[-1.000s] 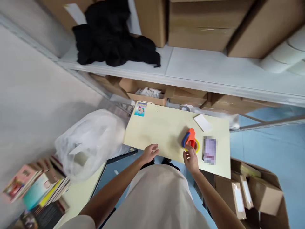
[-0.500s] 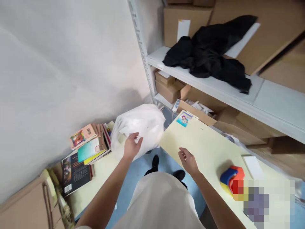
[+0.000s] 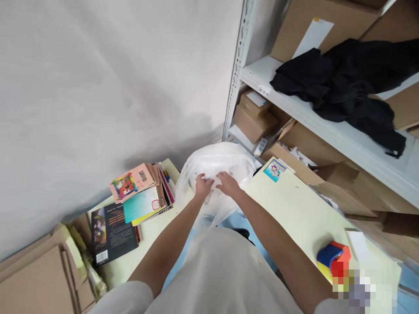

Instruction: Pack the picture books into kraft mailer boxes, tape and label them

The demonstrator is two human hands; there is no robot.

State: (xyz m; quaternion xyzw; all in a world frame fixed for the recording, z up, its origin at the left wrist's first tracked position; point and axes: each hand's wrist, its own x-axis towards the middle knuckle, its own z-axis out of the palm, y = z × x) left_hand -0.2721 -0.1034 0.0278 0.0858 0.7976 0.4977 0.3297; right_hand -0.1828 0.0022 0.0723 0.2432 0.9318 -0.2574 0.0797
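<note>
Right hand [image 3: 229, 186] has joined left hand [image 3: 203, 187] over the bag [image 3: 222, 158]: seemingly reaching, next needing firm hold (whether either grip has closed, I cannot tell).

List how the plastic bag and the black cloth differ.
- Look: the plastic bag is whitish and partly see-through; the black cloth is dark and opaque.
- Pose: the plastic bag bulges up roundly; the black cloth lies slumped in folds.
- Place: the plastic bag is at the left hand and right hand; the black cloth is on the shelf, away from both.
Shared: both look soft and creased.
</note>
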